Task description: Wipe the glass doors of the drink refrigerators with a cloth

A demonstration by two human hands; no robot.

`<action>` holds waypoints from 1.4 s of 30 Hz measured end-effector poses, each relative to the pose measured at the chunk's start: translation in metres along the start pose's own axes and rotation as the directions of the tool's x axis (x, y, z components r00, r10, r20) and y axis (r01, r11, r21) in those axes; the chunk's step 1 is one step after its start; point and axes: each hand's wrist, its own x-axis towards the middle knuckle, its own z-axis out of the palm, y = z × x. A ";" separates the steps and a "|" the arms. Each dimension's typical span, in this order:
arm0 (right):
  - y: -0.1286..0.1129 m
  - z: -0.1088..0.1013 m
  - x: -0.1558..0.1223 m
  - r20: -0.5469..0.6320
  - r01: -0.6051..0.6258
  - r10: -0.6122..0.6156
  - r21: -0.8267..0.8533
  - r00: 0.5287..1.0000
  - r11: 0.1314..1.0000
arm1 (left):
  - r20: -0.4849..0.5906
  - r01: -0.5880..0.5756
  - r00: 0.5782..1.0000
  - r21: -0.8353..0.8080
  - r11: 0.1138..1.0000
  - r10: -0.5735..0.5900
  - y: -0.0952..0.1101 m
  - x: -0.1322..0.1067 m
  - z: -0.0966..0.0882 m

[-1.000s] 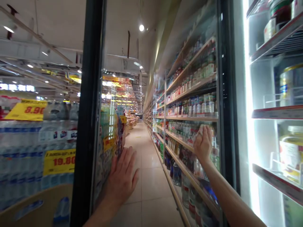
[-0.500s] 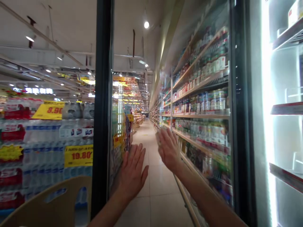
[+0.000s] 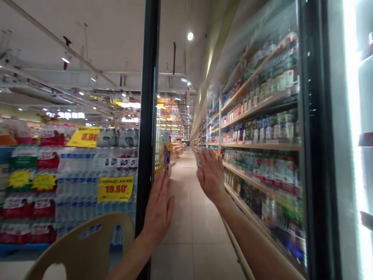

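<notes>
A glass cooler door (image 3: 186, 217) with a dark frame (image 3: 148, 116) stands swung out in front of me. My left hand (image 3: 159, 208) is open, its fingers stretched upward against the glass beside the left frame bar. On the middle of the pane lies my right hand (image 3: 211, 175), flat, with fingers extended up and left. A thin pale strip (image 3: 199, 159) shows along its fingers; it looks like the edge of a cloth pressed to the glass, mostly hidden under the hand.
Bottled drinks fill the shelves (image 3: 259, 146) seen through or in the glass at right. A lit cooler interior (image 3: 364, 175) is at far right. To the left, a beige chair back (image 3: 84, 241) stands before stacked bottle packs (image 3: 75, 194) with yellow price signs (image 3: 115, 189).
The view has turned left, so the door and shelves sit further right. Both hands have shifted left across the pane, the left one now close to the frame bar.
</notes>
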 end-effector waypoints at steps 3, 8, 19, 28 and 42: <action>-0.013 0.005 0.000 -0.016 0.000 0.000 -0.009 1.000 1.000 | -0.013 0.034 0.999 -0.052 0.998 -0.035 0.000 0.000 -0.005; -0.030 0.014 0.007 0.083 0.221 -0.229 0.091 0.970 0.971 | 0.009 0.000 1.000 -0.084 0.996 0.000 0.000 0.001 -0.008; -0.010 0.014 0.032 0.057 0.087 -0.087 -0.012 0.995 0.996 | -0.064 0.006 0.998 -0.109 0.994 -0.013 0.000 0.022 -0.002; 0.044 -0.002 0.030 0.004 0.011 -0.011 -0.104 1.000 0.995 | -0.023 0.002 1.000 0.083 0.997 0.000 0.004 0.062 0.020; 0.123 -0.031 0.012 -0.050 -0.179 0.175 -0.096 0.983 0.979 | 0.092 -0.180 0.982 0.199 0.963 0.165 0.036 0.103 0.059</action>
